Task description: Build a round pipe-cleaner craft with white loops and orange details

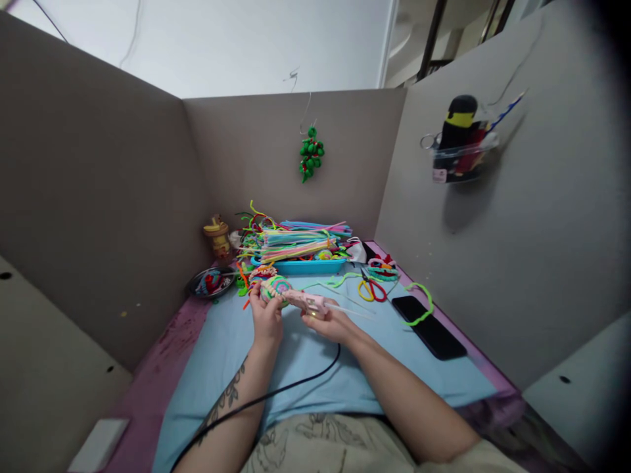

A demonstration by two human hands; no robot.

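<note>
My left hand (267,315) grips a round ornament of coiled pipe cleaners (274,288), with green, pink and pale rows showing. In my right hand (329,322) is a pink glue gun (308,302), its nozzle end touching or very close to the ornament. A pale glue stick sticks out of the gun's back, and a small light glows on its side. From the gun a black cord (276,392) runs down across my left forearm. A green pipe cleaner (340,281) lies on the blue cloth (300,368) just beyond my hands.
Behind stands a blue tray (308,267) heaped with pipe cleaners (300,243). Scissors (372,290) and a black phone (431,328) lie at right. A metal bowl (211,282) and a yellow-brown cup (218,238) stand at left. Grey partitions (290,157) enclose the table on three sides.
</note>
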